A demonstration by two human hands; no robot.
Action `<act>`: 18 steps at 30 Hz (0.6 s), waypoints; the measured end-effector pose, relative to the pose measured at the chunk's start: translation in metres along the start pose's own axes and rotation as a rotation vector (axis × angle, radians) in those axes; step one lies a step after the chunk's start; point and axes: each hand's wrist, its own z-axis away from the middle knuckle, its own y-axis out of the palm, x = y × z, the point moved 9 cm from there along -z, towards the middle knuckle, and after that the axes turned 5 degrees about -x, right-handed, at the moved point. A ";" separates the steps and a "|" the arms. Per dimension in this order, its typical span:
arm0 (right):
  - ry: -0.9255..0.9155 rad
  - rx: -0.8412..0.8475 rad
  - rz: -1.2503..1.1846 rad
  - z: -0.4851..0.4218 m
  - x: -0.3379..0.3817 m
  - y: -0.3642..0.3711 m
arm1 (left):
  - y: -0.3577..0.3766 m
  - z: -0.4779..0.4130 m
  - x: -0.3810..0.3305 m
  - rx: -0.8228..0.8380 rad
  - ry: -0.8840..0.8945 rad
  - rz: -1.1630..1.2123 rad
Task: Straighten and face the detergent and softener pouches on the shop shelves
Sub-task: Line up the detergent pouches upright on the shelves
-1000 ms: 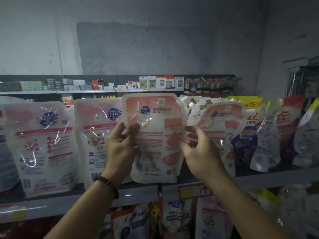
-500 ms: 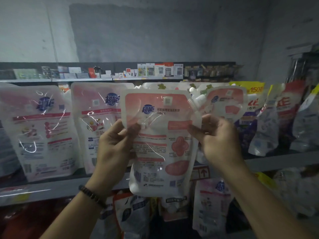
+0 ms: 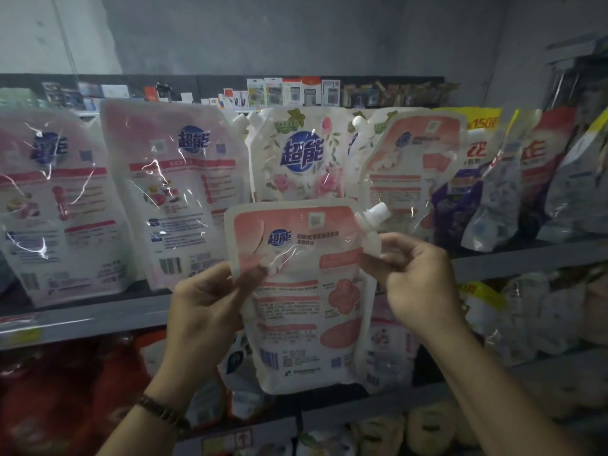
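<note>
Gripping the pink-and-white spouted pouch (image 3: 296, 307) at frame centre, both hands hold it upright in the air in front of the shelves, with its text-and-barcode panel toward the camera. Left hand (image 3: 207, 304): thumb and fingers pinch the pouch's left edge. Right hand (image 3: 421, 284): fingers pinch the upper right corner, just below the white spout cap (image 3: 378, 212). A beaded bracelet (image 3: 164, 414) sits on the left wrist.

Behind the held pouch, the grey shelf (image 3: 526, 263) carries a row of standing pouches:
- far-left large pouch (image 3: 52, 205), at the left frame edge;
- second large pouch (image 3: 177, 199), just beside it;
- floral pouch (image 3: 299, 156), at centre, brand logo forward;
- pink back-panel pouch (image 3: 414, 166), right of centre;
- purple pouch (image 3: 457, 205), further right.

Lower-shelf goods are too dim to identify.
</note>
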 end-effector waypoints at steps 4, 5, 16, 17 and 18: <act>0.013 0.007 0.063 0.010 -0.018 -0.001 | -0.002 0.009 0.018 -0.026 -0.009 -0.058; 0.022 0.011 0.057 0.012 -0.024 -0.001 | -0.002 0.013 0.023 -0.036 -0.032 -0.046; 0.145 0.022 0.048 0.032 -0.111 0.006 | -0.005 0.049 0.093 -0.069 -0.217 -0.277; 0.175 0.015 0.047 0.034 -0.120 0.007 | -0.004 0.052 0.101 -0.072 -0.257 -0.262; 0.194 0.017 0.060 0.036 -0.127 0.008 | -0.004 0.053 0.110 -0.075 -0.283 -0.250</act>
